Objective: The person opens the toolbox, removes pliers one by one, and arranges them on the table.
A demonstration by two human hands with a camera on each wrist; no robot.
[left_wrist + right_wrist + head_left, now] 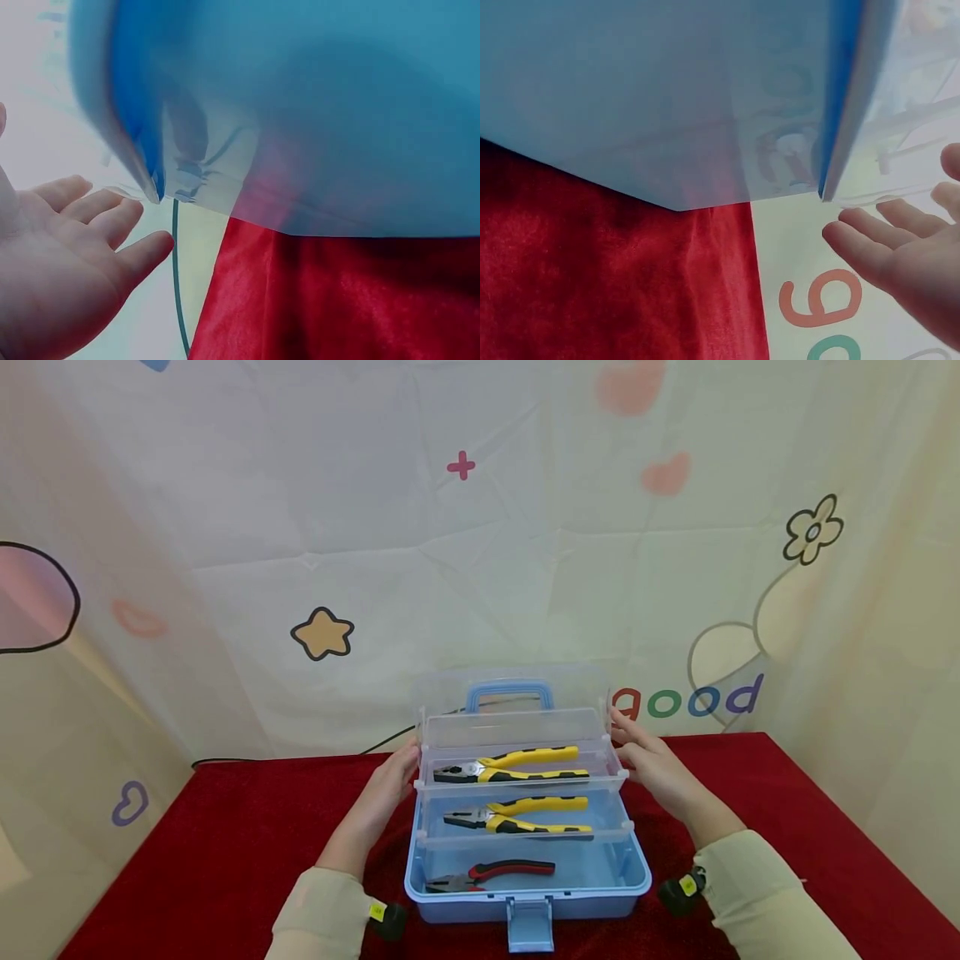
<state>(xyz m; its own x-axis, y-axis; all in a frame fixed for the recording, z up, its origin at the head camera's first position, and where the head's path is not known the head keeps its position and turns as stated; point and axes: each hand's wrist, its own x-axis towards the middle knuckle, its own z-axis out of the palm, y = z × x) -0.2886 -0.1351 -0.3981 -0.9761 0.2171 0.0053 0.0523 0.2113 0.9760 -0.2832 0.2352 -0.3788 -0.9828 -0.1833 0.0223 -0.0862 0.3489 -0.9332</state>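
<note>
A light blue toolbox (453, 910) stands with its clear lid (585, 687) raised at the back and two clear trays lifted out in steps. Yellow-and-black pliers (528, 776) lie in the upper tray, and similar pliers (532, 828) in the lower one. Red-and-black pliers (517, 867) rest on the box floor. My left hand (390, 783) is at the left side of the lid and trays, fingers extended. On the opposite side, my right hand (660, 774) has its fingertips right at the lid and upper tray edge. In both wrist views the fingers are relaxed beside the box.
The toolbox sits on a table with a red cloth (262, 843). A patterned white curtain (375, 485) hangs right behind the table. Along the back edge runs a thin black cable (386, 742). The box's front latch (530, 927) hangs down.
</note>
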